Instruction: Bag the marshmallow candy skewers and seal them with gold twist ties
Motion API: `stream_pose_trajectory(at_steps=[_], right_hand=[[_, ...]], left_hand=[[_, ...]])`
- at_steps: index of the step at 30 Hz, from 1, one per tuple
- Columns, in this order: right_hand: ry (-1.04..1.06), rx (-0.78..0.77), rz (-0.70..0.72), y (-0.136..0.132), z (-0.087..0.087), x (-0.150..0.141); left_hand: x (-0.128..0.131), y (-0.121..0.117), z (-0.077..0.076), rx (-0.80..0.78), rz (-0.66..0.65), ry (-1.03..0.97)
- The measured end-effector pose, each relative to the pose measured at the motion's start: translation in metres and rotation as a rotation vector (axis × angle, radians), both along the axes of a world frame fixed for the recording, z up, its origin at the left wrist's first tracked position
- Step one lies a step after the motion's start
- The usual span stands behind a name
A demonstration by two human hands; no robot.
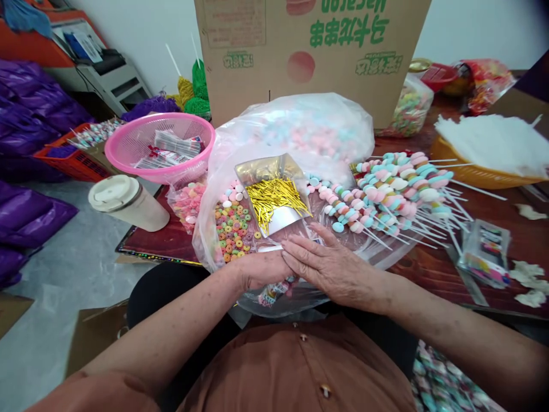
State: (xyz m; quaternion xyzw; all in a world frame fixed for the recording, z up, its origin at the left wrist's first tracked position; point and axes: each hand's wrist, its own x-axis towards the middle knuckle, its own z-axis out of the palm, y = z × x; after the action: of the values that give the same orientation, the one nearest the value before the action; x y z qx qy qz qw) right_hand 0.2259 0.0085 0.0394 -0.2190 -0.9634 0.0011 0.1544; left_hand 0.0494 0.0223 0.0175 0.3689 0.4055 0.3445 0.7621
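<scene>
My left hand point(263, 270) is closed around a plastic-wrapped candy skewer point(275, 292), whose colourful end shows below the hand. My right hand point(332, 269) lies over the left fingertips with its fingers stretched out; what is under its palm is hidden. Just beyond both hands sits an opened silver pouch of gold twist ties point(277, 197). To its left are loose ring-shaped candies point(235, 232) in a large clear plastic bag. Unwrapped marshmallow skewers point(398, 191) on white sticks are piled to the right.
A cardboard box point(291, 74) stands behind a bag of marshmallows point(317, 129). At left are a pink basket point(115, 150) and a white lidded cup point(135, 209). A yellow basket point(472, 171) with white sheets and a clear packet point(484, 252) are at right.
</scene>
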Motion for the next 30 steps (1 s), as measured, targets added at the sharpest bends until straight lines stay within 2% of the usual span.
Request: stream_pose_trajectory(at_steps=[1,3,5,6,8,10,11,13,15,16,17,18,19,21,22,23,24,26,28,30], right_hand=[[-0.072,0.037,0.041,-0.002,-0.005,0.0],[-0.105,0.1,0.037,-0.005,-0.017,0.0],[-0.104,0.086,-0.017,-0.008,-0.028,-0.004],[-0.116,0.039,-0.061,-0.009,-0.032,-0.007],[-0.134,-0.157,-0.191,-0.01,-0.036,-0.014],[-0.042,-0.483,-0.318,-0.009,-0.035,-0.023],[0.046,-0.683,-0.364,-0.008,-0.033,-0.026],[0.218,-1.123,-0.401,-0.004,-0.028,-0.031],[0.258,-1.498,-0.347,0.007,-0.022,-0.032],[0.227,-1.595,-0.301,0.017,-0.02,-0.032],[0.195,-1.588,-0.273,0.029,-0.019,-0.032],[0.172,-1.467,-0.277,0.044,-0.02,-0.033],[0.144,-1.246,-0.315,0.06,-0.022,-0.035],[0.071,-0.646,-0.471,0.094,-0.031,-0.041],[-0.012,-0.427,-0.51,0.109,-0.037,-0.046],[-0.065,-0.309,-0.527,0.121,-0.044,-0.052],[-0.119,-0.248,-0.527,0.13,-0.052,-0.058],[-0.171,-0.237,-0.517,0.14,-0.063,-0.068],[-0.213,-0.209,-0.519,0.14,-0.069,-0.073],[-0.243,-0.18,-0.539,0.137,-0.066,-0.073]], left_hand=[[-0.003,-0.001,-0.001,-0.001,-0.132,-0.002],[-0.009,-0.003,-0.002,0.006,-0.479,0.044],[-0.013,-0.004,-0.003,0.102,-0.669,0.192],[-0.015,-0.005,-0.003,0.216,-0.693,0.329],[-0.016,-0.005,-0.002,0.561,-0.619,0.701],[-0.018,-0.007,0.0,0.972,-0.536,1.051],[-0.021,-0.009,0.0,1.153,-0.511,1.164],[-0.028,-0.013,-0.001,1.454,-0.485,1.227],[-0.038,-0.019,-0.007,1.614,-0.331,1.153],[-0.042,-0.021,-0.011,1.608,-0.216,1.097],[-0.047,-0.024,-0.014,1.535,-0.095,1.037],[-0.05,-0.025,-0.018,1.399,0.036,0.978],[-0.053,-0.025,-0.021,1.218,0.164,0.917],[-0.058,-0.023,-0.026,0.817,0.378,0.771],[-0.059,-0.021,-0.027,0.639,0.472,0.692],[-0.06,-0.019,-0.027,0.485,0.555,0.61],[-0.061,-0.017,-0.027,0.355,0.618,0.525],[-0.062,-0.013,-0.025,0.149,0.701,0.37],[-0.061,-0.01,-0.021,0.006,0.751,0.261],[-0.06,-0.009,-0.017,-0.085,0.768,0.208]])
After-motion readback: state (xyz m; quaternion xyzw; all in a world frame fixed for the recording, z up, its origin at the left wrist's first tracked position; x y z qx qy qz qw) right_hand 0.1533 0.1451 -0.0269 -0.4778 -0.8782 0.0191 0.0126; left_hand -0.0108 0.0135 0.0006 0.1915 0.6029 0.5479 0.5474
